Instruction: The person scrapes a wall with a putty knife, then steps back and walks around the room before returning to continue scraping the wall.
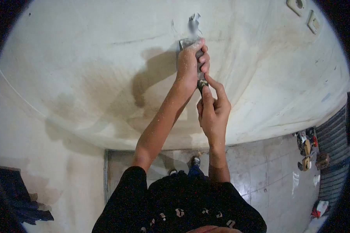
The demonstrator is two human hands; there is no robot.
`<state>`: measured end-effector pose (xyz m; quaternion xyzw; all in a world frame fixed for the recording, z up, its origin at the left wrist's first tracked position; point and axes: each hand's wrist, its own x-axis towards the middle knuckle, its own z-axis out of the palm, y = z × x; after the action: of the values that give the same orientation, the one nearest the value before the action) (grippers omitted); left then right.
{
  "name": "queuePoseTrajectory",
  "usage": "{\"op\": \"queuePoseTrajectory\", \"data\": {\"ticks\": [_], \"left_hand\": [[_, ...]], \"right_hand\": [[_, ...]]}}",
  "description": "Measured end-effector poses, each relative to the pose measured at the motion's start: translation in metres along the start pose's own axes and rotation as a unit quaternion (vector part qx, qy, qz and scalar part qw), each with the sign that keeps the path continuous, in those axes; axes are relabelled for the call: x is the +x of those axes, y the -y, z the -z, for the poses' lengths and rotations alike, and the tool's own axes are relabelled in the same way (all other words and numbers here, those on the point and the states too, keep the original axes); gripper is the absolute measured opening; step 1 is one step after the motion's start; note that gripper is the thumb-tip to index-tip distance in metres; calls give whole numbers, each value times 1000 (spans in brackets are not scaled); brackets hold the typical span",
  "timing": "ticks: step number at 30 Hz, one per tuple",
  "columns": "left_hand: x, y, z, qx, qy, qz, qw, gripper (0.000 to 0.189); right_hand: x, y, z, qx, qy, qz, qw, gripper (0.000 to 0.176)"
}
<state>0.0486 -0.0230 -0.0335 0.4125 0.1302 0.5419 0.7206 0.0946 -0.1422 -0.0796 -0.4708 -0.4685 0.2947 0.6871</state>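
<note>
L hand (193,58) clenched rnd grey tool (186,41), R hand (215,110) pinching dark handle (201,84), chipped spot (194,22) above, wall plates (313,22) far R.

One camera, worn on the head, looks forward and steeply down from above the forearms (163,120)

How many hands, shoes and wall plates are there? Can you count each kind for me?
Hands: 2 (left hand, right hand)
Shoes: 2 (left shoe, right shoe)
Wall plates: 2 (upper plate, lower plate)
Total: 6
</note>
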Motion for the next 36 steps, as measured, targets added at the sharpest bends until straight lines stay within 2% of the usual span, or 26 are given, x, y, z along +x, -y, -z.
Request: {"op": "queuePoseTrajectory", "data": {"ticks": [4, 7, 8, 11, 12, 16, 19, 20, 23, 26, 27, 30, 31, 32, 33, 34, 35, 36], "left_hand": [[-10, 12, 16, 22, -35, 60, 997, 25], [3, -3, -1, 9, 8, -9, 1000, 25], [5, -2, -2, -13, 3, -10, 1000, 24], [-6, 19, 19, 21, -20, 55, 998, 25], [-5, 17, 15, 40, -40, 65, 996, 26], [2, 4, 0, -16, 7, 3, 1000, 27], [-11, 20, 22, 11, -30, 64, 997, 26], [-7, 21, 24, 18, -26, 59, 998, 26], [6, -1, -1, -11, 10, -14, 1000, 26], [-4, 18, 14, 10, -7, 39, 999, 26], [-11, 31, 28, 27, -17, 56, 998, 27], [-37, 86, 95, -5, -7, 126, 992, 28], [-47, 112, 126, -19, -16, 151, 988, 29], [-67, 148, 163, -30, -37, 158, 986, 29], [-92, 185, 202, -40, -58, 162, 984, 29], [-128, 223, 240, -110, -144, 236, 955, 31], [-173, 272, 300, -55, -184, 317, 929, 39], [-256, 358, 404, -39, -190, 261, 946, 51]], "right_hand": [[-10, -25, -5, -5, -18, 19, 1000, 26], [5, -2, 0, -16, 0, 36, 999, 26], [3, 6, -2, -22, -3, 37, 999, 26], [-13, -17, 0, -43, -13, 0, 999, 28], [-10, -23, 0, -33, -21, 14, 999, 28], [-3, 6, -1, -28, -17, 7, 999, 27], [-15, -22, 0, -39, -7, -9, 999, 28], [-13, -23, 0, -55, -9, 0, 998, 28], [3, 9, 1, -55, -2, 24, 998, 28], [-8, -17, 4, -81, -12, 48, 995, 27], [-15, -38, 6, -93, -18, 61, 994, 27], [-46, -100, 21, -83, 22, -4, 996, 28], [-55, -129, 33, -125, 39, -21, 991, 30], [-69, -164, 49, -165, 55, -42, 984, 32], [-86, -197, 67, -135, 76, -77, 985, 31], [-104, -235, 89, -104, 98, -111, 983, 31], [-125, -282, 121, -226, 129, -128, 957, 30], [-147, -331, 155, -342, 158, -137, 916, 31]]}}
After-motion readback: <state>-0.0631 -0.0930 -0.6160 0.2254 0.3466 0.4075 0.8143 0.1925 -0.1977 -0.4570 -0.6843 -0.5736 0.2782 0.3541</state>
